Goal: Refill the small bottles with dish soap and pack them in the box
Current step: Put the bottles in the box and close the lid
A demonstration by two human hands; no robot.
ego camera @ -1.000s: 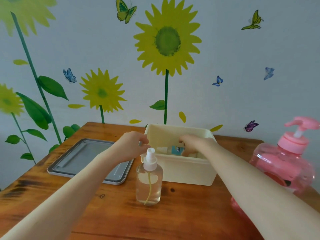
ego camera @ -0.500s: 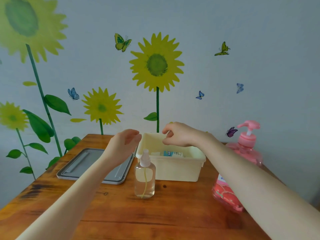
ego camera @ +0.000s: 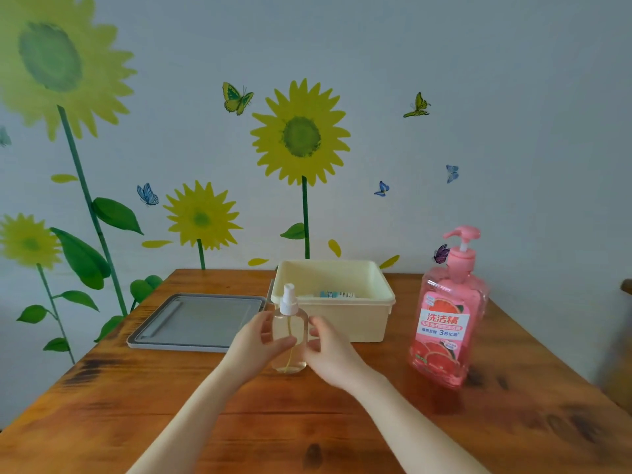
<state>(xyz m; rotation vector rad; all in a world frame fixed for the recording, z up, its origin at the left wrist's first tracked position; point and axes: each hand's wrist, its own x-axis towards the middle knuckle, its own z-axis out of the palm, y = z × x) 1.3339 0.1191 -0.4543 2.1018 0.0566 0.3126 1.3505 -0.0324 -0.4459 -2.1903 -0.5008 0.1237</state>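
Holding the spray bottle (ego camera: 289, 331) upright on the worktop (ego camera: 239, 422), we have a hand on each side of it. Our left hand (ego camera: 261, 342) curls round its left flank, the thumb crossing the front of the clear plastic. Our right hand (ego camera: 330, 352) closes on the right flank, fingers bent against the shoulder. The bottle is a rounded, see-through cylinder with a white spray head and a thin tube running down inside. It holds pale, yellowish liquid.

Just behind it stands the box (ego camera: 345, 325), a cream plastic tub with smooth walls, rounded corners and a thick rolled rim. Inside, a small bottle (ego camera: 333, 294) with a blue-and-white label lies on its side; the rim hides most of it. To the left of the box lies a flat grey lid (ego camera: 198, 323), matte, rectangular, with a raised border. To the right, well apart from our hands, the dish soap bottle (ego camera: 444, 323) stands upright. It is glossy translucent pink with a pink pump and a grapefruit label.

Our worktop is varnished reddish-brown wood with dark knots and streaky grain, pushed against a pale blue-grey wall (ego camera: 513, 97). Yellow sunflower stickers (ego camera: 301, 135) on green stems and small butterflies (ego camera: 237, 97) cover that wall.
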